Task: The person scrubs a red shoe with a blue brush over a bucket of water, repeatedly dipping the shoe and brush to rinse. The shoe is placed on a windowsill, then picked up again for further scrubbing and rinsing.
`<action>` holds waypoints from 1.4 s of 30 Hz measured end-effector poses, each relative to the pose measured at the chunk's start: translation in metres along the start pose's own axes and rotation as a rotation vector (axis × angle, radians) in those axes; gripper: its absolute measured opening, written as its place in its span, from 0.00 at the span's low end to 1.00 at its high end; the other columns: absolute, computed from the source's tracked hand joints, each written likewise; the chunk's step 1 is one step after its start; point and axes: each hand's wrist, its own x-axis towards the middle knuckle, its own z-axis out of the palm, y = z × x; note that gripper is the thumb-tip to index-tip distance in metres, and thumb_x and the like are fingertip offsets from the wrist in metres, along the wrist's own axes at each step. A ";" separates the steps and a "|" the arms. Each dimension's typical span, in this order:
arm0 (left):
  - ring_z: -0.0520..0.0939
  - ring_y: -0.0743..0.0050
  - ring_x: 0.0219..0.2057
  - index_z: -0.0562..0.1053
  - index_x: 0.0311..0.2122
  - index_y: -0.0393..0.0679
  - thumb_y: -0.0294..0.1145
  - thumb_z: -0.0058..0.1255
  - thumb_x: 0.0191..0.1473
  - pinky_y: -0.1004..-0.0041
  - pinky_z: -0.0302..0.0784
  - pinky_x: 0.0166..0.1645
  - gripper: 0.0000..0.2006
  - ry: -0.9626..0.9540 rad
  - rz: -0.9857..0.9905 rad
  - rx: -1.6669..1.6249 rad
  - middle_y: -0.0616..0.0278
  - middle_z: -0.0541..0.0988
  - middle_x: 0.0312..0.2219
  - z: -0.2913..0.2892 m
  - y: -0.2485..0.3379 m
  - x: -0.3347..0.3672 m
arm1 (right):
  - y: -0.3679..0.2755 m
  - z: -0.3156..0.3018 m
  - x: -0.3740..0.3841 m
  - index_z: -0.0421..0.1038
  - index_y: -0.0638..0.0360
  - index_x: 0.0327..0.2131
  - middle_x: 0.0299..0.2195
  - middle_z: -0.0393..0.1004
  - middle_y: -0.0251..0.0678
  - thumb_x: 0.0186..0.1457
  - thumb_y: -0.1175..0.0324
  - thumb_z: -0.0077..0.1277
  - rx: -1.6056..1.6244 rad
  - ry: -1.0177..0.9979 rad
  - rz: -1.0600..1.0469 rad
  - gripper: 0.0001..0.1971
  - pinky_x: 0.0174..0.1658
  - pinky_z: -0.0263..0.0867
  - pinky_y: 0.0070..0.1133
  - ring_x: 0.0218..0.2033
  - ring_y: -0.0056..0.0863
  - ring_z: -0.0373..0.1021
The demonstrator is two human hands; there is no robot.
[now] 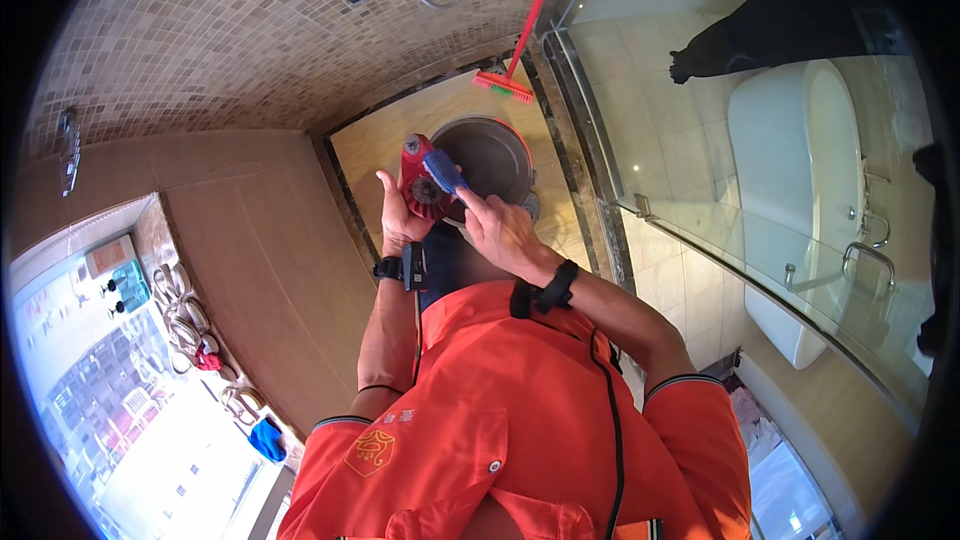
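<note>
My left hand (402, 218) grips what looks like a red shoe (409, 168), with a dark opening and a ridged end, and holds it up beside the bucket; the thumb points outward. In my right hand (505, 235) is a blue scrubbing brush (444, 172) with pale bristles. The index finger lies along the brush's back, and the bristles meet the shoe or hover just over it. Below and to the right of both stands a round bucket (510, 162), grey inside with a red rim. What lies at its bottom is too dark to make out.
A red long-handled floor brush (505, 85) leans in the far corner. To the right, a glass panel (740, 240) separates off a white bathtub (800, 200). Several shoes (185, 320) and a blue cloth (267, 438) line the window ledge at left. A shower hose (430, 2) hangs ahead.
</note>
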 end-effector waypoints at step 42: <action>0.82 0.61 0.48 0.70 0.61 0.53 0.79 0.26 0.59 0.58 0.77 0.57 0.43 0.114 -0.001 0.146 0.62 0.81 0.48 -0.008 -0.009 0.011 | -0.018 0.015 0.025 0.68 0.60 0.57 0.30 0.76 0.52 0.61 0.64 0.51 -0.185 -0.063 -0.087 0.21 0.30 0.76 0.34 0.30 0.47 0.79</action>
